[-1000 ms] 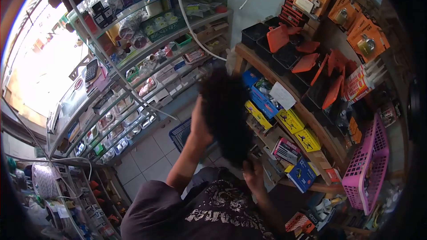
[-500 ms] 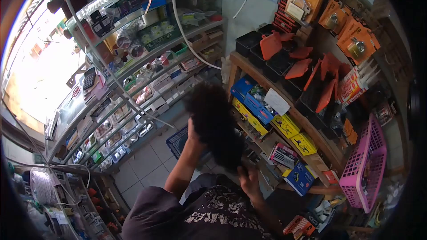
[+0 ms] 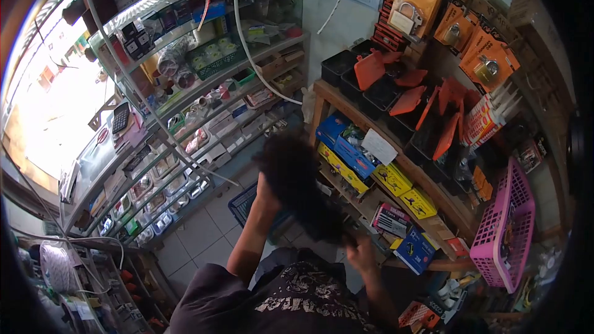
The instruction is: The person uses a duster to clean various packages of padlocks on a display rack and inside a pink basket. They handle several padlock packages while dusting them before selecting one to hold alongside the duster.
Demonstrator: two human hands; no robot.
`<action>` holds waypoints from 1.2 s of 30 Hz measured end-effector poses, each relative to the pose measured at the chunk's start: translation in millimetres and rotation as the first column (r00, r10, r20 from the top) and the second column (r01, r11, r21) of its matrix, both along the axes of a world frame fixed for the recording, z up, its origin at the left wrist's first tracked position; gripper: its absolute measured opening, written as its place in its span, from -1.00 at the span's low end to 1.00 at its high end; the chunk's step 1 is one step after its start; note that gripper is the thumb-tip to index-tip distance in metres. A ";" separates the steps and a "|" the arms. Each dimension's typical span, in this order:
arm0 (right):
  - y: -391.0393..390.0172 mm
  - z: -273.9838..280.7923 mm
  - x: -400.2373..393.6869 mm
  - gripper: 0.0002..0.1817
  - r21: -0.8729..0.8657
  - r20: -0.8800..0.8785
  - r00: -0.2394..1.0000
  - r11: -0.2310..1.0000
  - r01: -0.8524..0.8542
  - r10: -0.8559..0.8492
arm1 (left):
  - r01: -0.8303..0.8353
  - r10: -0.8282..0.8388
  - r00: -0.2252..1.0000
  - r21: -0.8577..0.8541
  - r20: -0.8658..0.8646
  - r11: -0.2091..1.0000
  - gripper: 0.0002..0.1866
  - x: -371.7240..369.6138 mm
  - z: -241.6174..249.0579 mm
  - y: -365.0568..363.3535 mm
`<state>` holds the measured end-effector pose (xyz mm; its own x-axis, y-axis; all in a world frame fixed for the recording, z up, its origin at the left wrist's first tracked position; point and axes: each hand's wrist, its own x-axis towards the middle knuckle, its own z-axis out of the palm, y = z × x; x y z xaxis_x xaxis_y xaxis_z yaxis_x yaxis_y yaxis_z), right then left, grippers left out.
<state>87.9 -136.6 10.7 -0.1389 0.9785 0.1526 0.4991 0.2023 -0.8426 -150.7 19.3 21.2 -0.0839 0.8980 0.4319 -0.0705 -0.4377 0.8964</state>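
A long, dark, bushy-edged bundle (image 3: 300, 182), which looks like a feather duster, hangs in front of my body at a slant. Its shaggy end is farther from me, and deep shadow hides its detail. My left hand (image 3: 266, 195) lies along its left side, fingers mostly hidden behind it. My right hand (image 3: 357, 248) is closed around its near, lower right end.
A glass display shelf (image 3: 185, 89) with small goods stands on the left. To the right, a wooden shelf (image 3: 322, 89) bears black bins with orange lids (image 3: 370, 71) and boxes (image 3: 391, 176). A blue basket (image 3: 238, 207) and a pink basket (image 3: 495, 263) stand nearby.
The dark bundle has shifted slightly down and toward my body, with both hands still at it. The view has moved a little.
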 end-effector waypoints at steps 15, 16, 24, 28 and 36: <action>32.2 20.3 43.9 -0.68 -0.054 0.136 0.991 0.998 -0.014 0.021 | 0.719 -0.519 0.687 -0.377 0.508 0.583 -0.45 -14.6 -9.9 -43.5; 38.2 17.9 33.0 -0.68 0.007 0.130 0.991 1.000 -0.019 0.018 | 0.628 -0.610 0.774 -0.341 0.173 0.700 -0.46 3.1 -9.6 -48.7; 7.2 4.4 71.4 -0.69 -0.061 0.179 0.983 0.996 0.063 -0.051 | 0.731 -0.197 0.442 -0.224 0.875 0.645 -0.48 -47.6 18.8 -12.7; -9.8 -18.0 76.8 -0.70 0.155 0.152 0.976 0.979 0.134 -0.158 | 0.591 -0.117 0.572 -0.310 0.812 0.745 -0.51 -27.5 20.1 -18.9; -33.8 -11.5 49.1 -0.76 -0.425 -0.558 0.725 0.890 0.167 -0.403 | 0.668 0.119 0.457 -0.428 0.882 0.608 -0.64 43.9 -69.2 3.6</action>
<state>137.0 -170.3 -0.9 0.1646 0.9593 -0.2296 -0.1668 -0.2023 -0.9650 -106.8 22.9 -47.9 0.3085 0.8751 -0.3729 -0.8510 0.4290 0.3028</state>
